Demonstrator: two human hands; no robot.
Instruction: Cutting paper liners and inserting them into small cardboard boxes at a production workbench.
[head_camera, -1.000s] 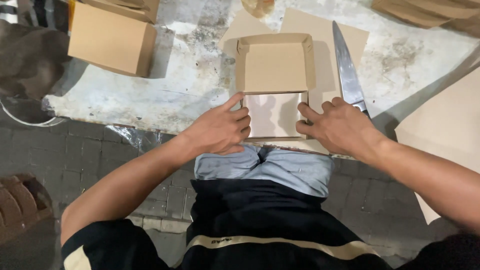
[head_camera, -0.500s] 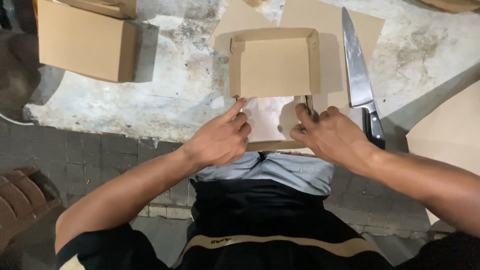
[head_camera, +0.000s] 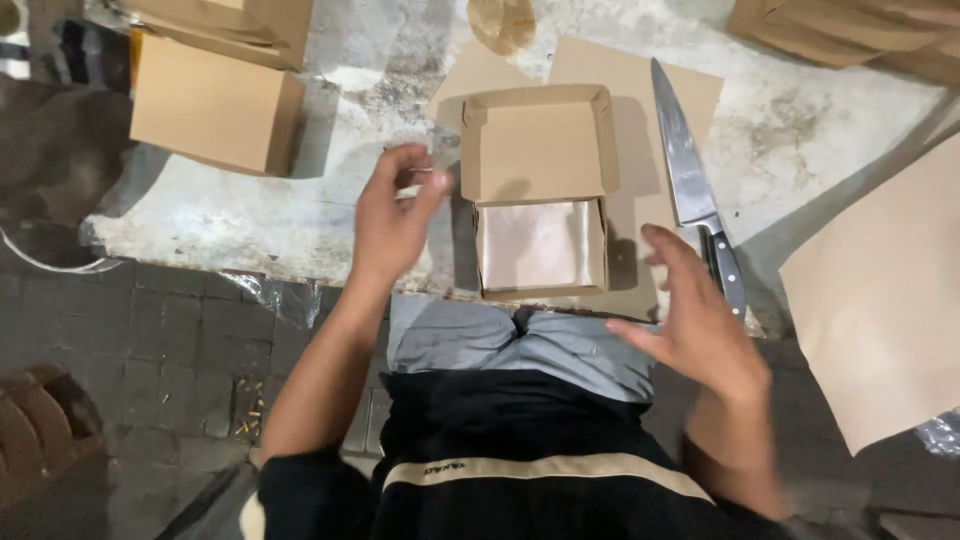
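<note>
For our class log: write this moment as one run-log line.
left hand: open, beside open cardboard box | right hand: open, near knife | box: on table

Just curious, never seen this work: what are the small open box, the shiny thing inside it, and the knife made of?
Open box: matte brown cardboard, judging by its folded flaps. Shiny liner: probably glossy plastic or foil, glare leaves it open. Knife: reflective steel-like blade, dark handle.

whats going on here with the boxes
A person stands at a worn work surface with an open cardboard box in front of them; a pale sheet lies in its near half. Both hands are off it: the left hand is raised beside it, the right hand hovers near a large knife. Closed boxes sit at far left.
</note>
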